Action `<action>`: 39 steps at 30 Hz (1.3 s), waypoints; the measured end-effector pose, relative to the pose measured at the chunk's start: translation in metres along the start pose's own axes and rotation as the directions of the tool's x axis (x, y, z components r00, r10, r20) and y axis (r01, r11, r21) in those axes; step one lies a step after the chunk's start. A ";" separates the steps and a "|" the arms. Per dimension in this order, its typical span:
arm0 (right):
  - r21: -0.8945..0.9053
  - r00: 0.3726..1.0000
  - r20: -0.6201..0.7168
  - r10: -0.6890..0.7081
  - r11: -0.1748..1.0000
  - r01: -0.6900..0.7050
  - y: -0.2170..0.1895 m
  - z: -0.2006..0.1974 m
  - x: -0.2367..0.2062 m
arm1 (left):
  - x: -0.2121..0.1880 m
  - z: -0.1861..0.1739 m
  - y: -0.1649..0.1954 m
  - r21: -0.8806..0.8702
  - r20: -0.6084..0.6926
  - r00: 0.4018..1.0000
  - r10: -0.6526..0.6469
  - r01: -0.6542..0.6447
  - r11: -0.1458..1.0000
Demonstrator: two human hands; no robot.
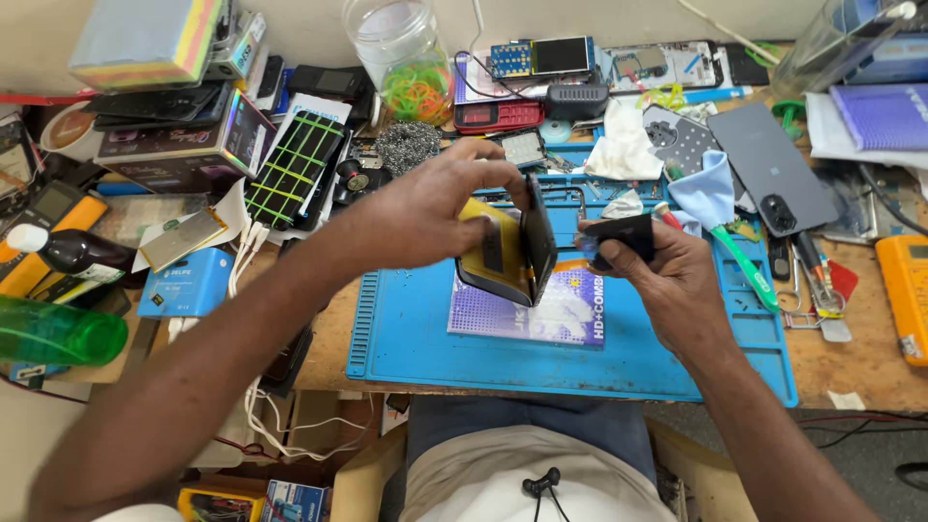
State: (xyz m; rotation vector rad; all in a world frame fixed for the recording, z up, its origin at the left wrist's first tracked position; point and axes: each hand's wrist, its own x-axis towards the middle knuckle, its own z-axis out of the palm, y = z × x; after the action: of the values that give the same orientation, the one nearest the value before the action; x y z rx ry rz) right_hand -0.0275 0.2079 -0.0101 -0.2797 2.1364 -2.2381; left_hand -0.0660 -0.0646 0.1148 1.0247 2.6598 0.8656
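Two hands (435, 208) (667, 266) grip an opened phone (507, 251) above a cluttered blue mat (406, 329).

A phone repair workshop. A blue work mat (406, 329) covers the near bench; far behind lie bare circuit boards (541, 58), a loose phone back cover (773, 169), tweezers (822, 280), and, at right, a yellow meter (904, 280).

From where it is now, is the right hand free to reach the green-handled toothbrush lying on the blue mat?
Probably not at once: the right hand holds a small black piece. The green-handled toothbrush lies uncovered just beside it.
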 end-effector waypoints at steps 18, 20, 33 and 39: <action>-0.088 0.998 0.006 -0.055 0.995 0.055 -0.008 0.001 -0.007 | 0.028 -0.032 0.029 0.194 0.287 0.943 0.171 -0.232 0.953; -0.318 0.993 0.036 -0.116 0.940 0.121 -0.015 0.002 -0.011 | 0.027 -0.031 0.035 0.283 0.334 0.938 0.091 -0.192 0.940; -0.515 0.940 0.170 -0.297 0.786 0.342 -0.035 0.025 -0.021 | -0.007 -0.018 0.030 0.213 0.229 0.966 0.121 -0.171 0.962; -0.514 0.876 0.219 -0.431 0.712 0.479 -0.034 0.028 -0.020 | -0.018 -0.004 0.024 0.116 0.096 0.995 0.038 -0.049 0.992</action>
State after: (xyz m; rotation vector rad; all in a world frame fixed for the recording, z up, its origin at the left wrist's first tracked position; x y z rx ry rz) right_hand -0.0006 0.1847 0.0223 -1.0065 2.8769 -1.6379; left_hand -0.0402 -0.0646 0.1309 1.1253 2.6457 0.6568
